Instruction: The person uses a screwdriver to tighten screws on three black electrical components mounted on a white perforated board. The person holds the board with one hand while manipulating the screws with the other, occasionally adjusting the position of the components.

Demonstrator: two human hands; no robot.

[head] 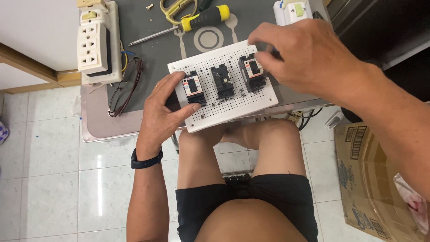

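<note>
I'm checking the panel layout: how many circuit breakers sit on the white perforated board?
3: left breaker by the left hand, middle breaker, right breaker partly under the right hand.

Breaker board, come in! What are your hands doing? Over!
Left hand steadies white perforated board. Right hand at right breaker. Nothing blocking.

Home workspace: tiled floor (pixel 49 152), small table (pixel 96 127) (tools, breakers), cardboard box (pixel 367 179).

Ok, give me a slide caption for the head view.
Left hand steadies a white perforated board carrying three black breakers while the right hand works at the rightmost breaker.
</note>
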